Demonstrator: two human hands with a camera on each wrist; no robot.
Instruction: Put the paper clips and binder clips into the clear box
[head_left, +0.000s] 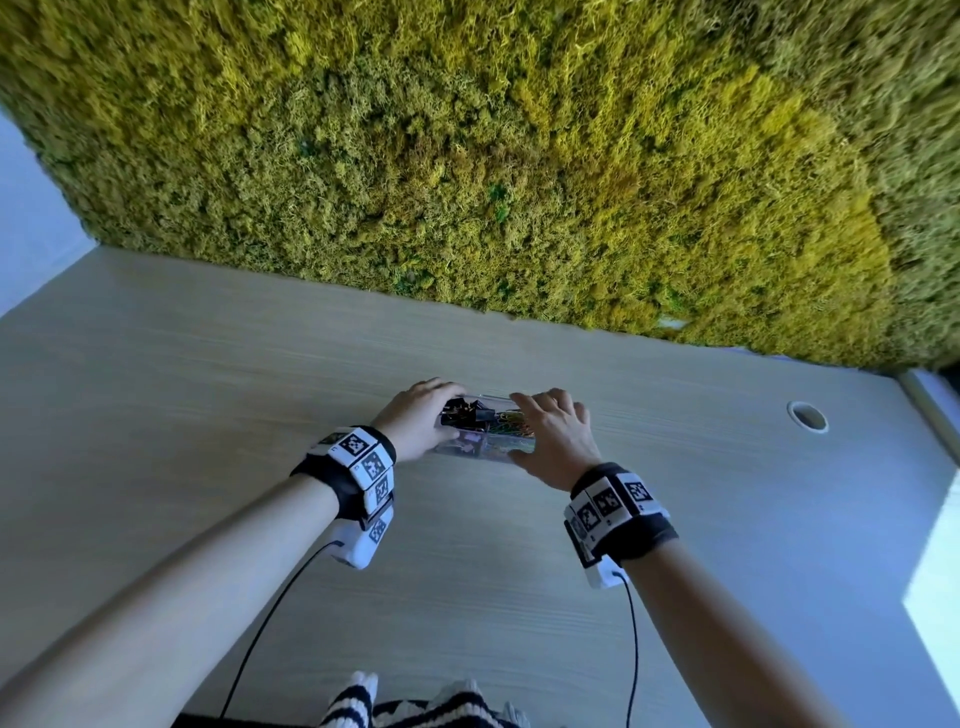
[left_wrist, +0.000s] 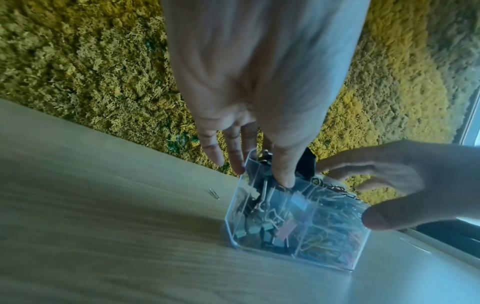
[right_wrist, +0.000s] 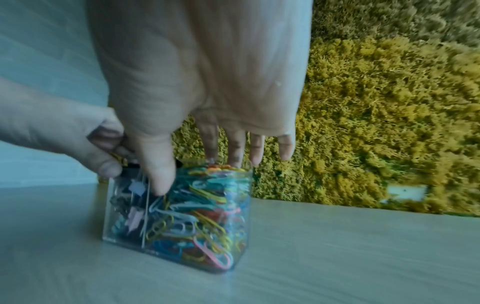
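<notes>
A clear box (head_left: 485, 447) stands on the table, split into two compartments. Black and pastel binder clips (left_wrist: 262, 224) fill its left part, and one large black clip (left_wrist: 307, 164) sticks up above the rim. Coloured paper clips (right_wrist: 202, 216) fill the right part to the brim. My left hand (head_left: 436, 415) grips the box's left end, thumb at the near rim and fingers behind the far wall. My right hand (head_left: 540, 426) spans the right end, with its thumb (right_wrist: 161, 181) on the near wall and its fingers over the far rim. One loose silver paper clip (left_wrist: 214, 193) lies on the table left of the box.
The pale wooden table (head_left: 208, 389) runs back to a moss-covered wall (head_left: 467, 156). A round cable hole (head_left: 807, 415) sits at the right, near the table's bright right edge. A white plate (right_wrist: 405, 193) is set low in the moss.
</notes>
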